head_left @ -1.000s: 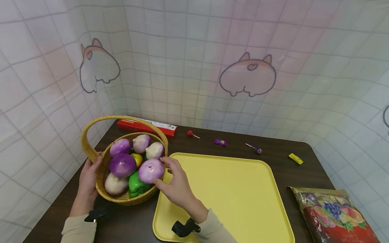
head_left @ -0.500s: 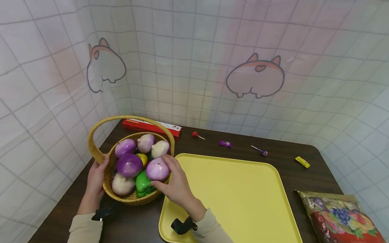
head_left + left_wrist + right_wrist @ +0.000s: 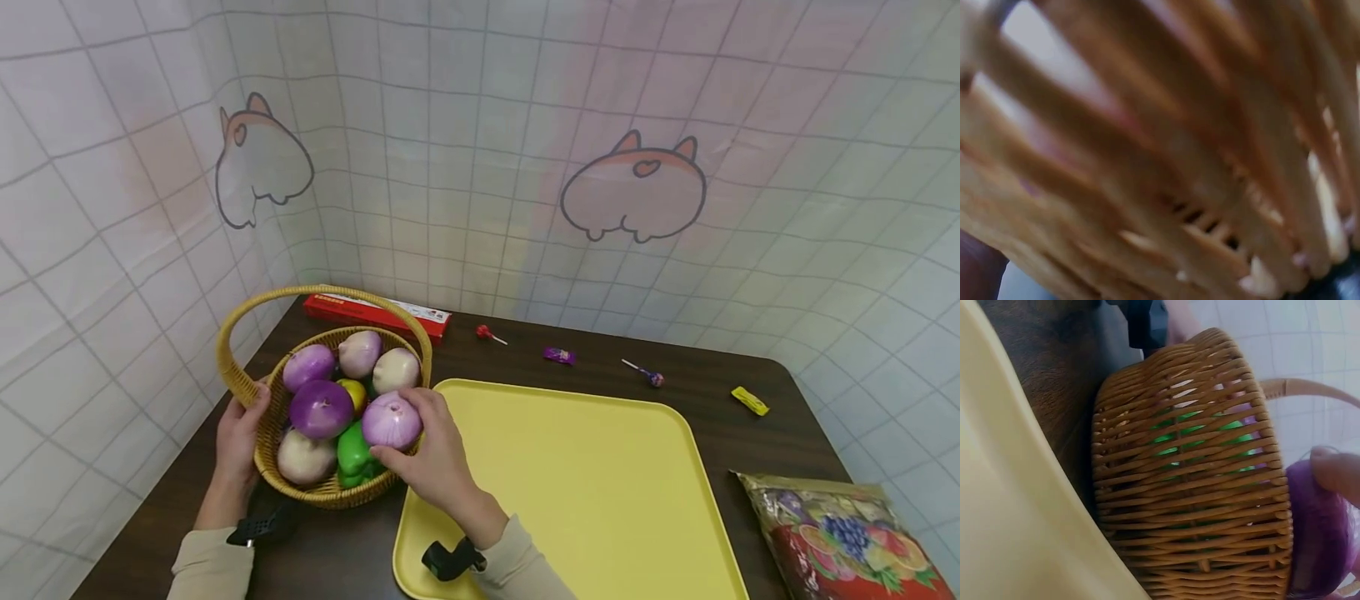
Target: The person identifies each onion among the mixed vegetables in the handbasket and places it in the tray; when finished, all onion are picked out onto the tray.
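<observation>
A woven basket [image 3: 330, 500] with a tall arched handle stands on the table's left side. In it lie several onions, among them a dark purple onion [image 3: 321, 408] and a whitish onion [image 3: 306, 458], with a green bell pepper [image 3: 357, 458] and a small yellow piece [image 3: 356, 395]. My left hand [image 3: 236, 442] holds the basket's left rim, thumb near the handle's foot. Only blurred wicker [image 3: 1147, 162] fills the left wrist view. With thumb and fingers my right hand [image 3: 437, 454] grips a light purple onion [image 3: 392, 422] at the right rim; its underside is hidden.
Right of the basket lies a yellow tray [image 3: 577, 475]. Along the back are a red box [image 3: 367, 315], a red lollipop [image 3: 483, 332], a purple-wrapped candy [image 3: 559, 356], another lollipop [image 3: 652, 378] and a yellow-wrapped candy [image 3: 750, 401]. A printed candy bag [image 3: 847, 533] lies front right.
The head view has turned slightly left, so everything appears further right. My right hand's fingers have shifted slightly on the light purple onion. My left hand stays on the basket.
</observation>
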Tool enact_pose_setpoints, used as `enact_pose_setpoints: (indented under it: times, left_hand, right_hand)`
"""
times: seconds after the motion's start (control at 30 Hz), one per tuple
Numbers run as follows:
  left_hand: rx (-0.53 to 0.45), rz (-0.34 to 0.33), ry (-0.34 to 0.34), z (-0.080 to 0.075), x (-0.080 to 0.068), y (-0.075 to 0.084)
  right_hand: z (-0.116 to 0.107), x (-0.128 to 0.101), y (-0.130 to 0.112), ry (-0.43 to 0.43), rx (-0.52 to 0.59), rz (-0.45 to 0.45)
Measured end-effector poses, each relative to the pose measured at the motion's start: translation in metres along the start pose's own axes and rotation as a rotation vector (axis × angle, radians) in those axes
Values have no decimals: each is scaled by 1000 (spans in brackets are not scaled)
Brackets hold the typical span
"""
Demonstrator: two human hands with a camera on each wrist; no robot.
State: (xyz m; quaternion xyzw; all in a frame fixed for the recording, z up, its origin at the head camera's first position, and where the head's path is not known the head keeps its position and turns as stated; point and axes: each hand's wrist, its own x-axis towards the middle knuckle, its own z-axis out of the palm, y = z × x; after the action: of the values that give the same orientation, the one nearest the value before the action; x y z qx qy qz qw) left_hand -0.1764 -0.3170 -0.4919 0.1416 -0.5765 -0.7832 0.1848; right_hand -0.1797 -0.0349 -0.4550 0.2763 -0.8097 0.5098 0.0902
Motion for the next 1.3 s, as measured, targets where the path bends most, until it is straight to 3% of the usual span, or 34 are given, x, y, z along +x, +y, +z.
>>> enact_pose_setpoints:
  times: [0.33,0.5,0.8,1.0,1.3]
  left_hand:
    - [7,21,26,1,0,0]
    - [-51,50,30,2,2,-1]
    - [-91,82,13,3,3,-3]
    - [-102,58,-13,0,1,-5]
    - [-140,21,-11,2,-1,0]
  right_hand:
    - [-45,2,-3,-39,85,92]
    - [-66,4,2,-38,99,144]
    - [-89,6,29,34,85,180]
    - [-104,5,48,111,165,230]
    - [-111,5,78,256,246,390]
